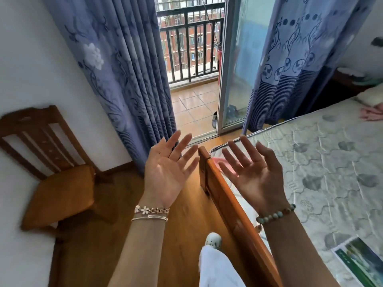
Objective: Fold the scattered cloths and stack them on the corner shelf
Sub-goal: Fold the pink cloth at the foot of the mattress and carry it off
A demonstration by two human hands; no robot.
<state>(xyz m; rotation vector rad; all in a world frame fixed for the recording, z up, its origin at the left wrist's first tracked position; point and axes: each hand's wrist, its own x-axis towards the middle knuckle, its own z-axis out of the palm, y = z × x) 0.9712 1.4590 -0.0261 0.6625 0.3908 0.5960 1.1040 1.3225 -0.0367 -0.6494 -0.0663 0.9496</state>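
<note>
Both my hands are raised palms up in front of me, fingers spread, holding nothing. My left hand (167, 168) hovers over the wooden floor beside the bed. My right hand (253, 172) hovers over the bed's near corner. A pink cloth (219, 162) lies on the mattress corner, partly hidden behind my right hand's fingers. Another pink cloth (372, 113) lies at the far right edge of the mattress (331, 162), next to a pale folded item (371, 97). No corner shelf shows in this view.
A wooden bed frame (228, 195) runs along the mattress's left side. A wooden chair (58, 177) stands against the left wall. Blue curtains (128, 69) flank an open balcony door (194, 96). A dark low table (348, 79) with items sits far right. My leg and shoe (213, 241) are below.
</note>
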